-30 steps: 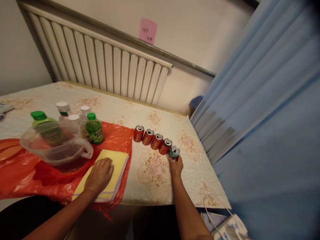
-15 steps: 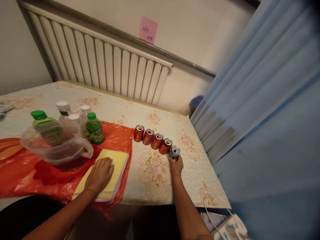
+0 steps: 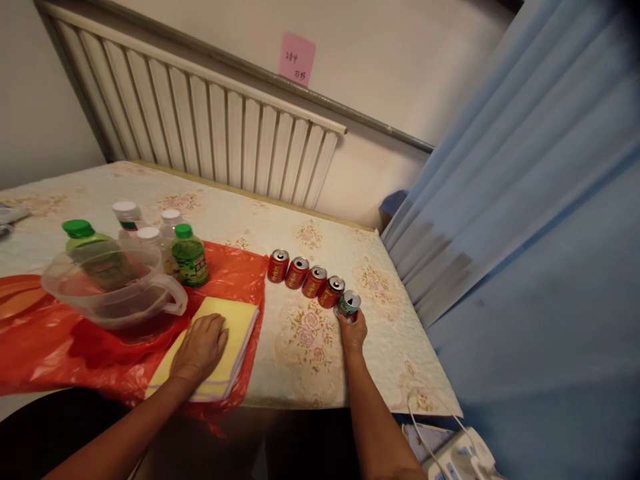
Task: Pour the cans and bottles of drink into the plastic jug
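Has four opened red metal cans [image 3: 297, 272] lined up in a row, with a green-and-silver metal can [image 3: 351, 301] at the row's right end pinched between right hand's [image 3: 354, 330] thumb and fingers, not yet released. Rests left hand [image 3: 200, 347], fingers together, on folded yellow cloth [image 3: 240, 320] left of the row. Cannot discern contents in clear plastic jug [image 3: 150, 308] farther left.

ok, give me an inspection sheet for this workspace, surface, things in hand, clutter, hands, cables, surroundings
Surface: floral cover, red plastic over part of its left side
Things in hand: green can at the right end of a row with four red cans; yellow cloth, folded
Clutter: clear jug on the red plastic; five bottles close by
Hands: left hand flat on yellow cloth; right hand gripping green can
Cables: white cord, lower right
Surroundings: radiator, pink note, blue curtain
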{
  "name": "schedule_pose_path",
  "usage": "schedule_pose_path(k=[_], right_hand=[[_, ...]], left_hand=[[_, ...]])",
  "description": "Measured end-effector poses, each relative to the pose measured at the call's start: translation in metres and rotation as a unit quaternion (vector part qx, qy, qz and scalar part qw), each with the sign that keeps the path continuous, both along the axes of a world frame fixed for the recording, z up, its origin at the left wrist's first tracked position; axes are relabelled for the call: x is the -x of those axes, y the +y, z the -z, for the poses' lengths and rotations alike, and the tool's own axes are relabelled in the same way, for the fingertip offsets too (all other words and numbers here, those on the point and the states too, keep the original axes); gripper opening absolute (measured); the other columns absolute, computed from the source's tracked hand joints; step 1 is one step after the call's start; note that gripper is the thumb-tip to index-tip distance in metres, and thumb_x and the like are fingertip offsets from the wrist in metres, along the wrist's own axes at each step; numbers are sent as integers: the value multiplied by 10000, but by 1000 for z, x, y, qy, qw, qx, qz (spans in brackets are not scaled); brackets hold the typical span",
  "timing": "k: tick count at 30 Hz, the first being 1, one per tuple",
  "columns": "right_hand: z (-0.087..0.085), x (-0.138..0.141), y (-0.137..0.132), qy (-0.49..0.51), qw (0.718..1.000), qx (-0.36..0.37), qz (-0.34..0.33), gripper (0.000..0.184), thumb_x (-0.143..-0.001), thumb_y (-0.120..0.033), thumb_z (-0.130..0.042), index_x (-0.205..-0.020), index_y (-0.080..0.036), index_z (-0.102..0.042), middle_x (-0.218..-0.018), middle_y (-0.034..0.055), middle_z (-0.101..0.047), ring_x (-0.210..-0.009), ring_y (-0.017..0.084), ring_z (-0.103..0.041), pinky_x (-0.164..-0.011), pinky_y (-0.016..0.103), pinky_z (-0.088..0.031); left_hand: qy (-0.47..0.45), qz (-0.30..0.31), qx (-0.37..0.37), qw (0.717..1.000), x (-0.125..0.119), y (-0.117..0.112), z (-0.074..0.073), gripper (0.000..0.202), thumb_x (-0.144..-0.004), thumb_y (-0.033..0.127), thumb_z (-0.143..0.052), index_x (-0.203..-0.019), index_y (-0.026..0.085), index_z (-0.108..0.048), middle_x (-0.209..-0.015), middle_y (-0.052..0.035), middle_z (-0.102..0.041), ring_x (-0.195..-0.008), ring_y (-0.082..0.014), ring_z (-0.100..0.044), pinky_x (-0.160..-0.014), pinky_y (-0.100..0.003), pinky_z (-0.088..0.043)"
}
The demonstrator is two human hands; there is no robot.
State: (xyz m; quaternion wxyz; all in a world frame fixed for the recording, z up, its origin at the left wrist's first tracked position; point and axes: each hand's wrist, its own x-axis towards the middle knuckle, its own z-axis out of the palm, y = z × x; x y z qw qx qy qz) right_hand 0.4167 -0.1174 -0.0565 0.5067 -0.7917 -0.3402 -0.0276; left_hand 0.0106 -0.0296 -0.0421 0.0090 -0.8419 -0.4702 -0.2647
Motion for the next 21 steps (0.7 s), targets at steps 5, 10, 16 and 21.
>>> schedule_pose_path(k=[5,10,16,21], right_hand=[[1,0,0,0,1000,-1,1,507,-674,-449,-641,-1066,-128,-657,-1007,153,-725,-910,302,-654,-748,355,-477],[1,0,0,0,1000,-5,-4,485,-672,-452,-652,-1037,-132,-664,-988,148,-734,-908,301,-649,-727,339,-474],[2,0,1,6,1000,-6,-3,481,-678,-433,-643,-1061,-142,-658,-1021,148,-728,-900,293,-658,-720,331,-474],[3,-1,1,4,1000,-5,0,484,-677,-439,-641,-1063,-147,-661,-1008,144,-730,-908,293,-659,-719,330,-470]], left_hand=[[0,3,-2,1000,-1,-1,-2,306,-931,332,-424,-1108,153,-597,-1150,-150,-627,-1092,-312,-549,-950,-454,-448],[-1,1,-4,1000,0,-1,-1,299,-933,337,-428,-1110,160,-592,-1153,-142,-622,-1100,-305,-545,-970,-450,-439],[-1,0,2,1000,0,0,-1,302,-931,338,-428,-1107,163,-599,-1159,-141,-624,-1105,-307,-547,-959,-455,-446],[1,-2,6,1000,0,0,0,309,-931,336,-425,-1111,158,-602,-1163,-147,-624,-1113,-310,-545,-960,-455,-447]])
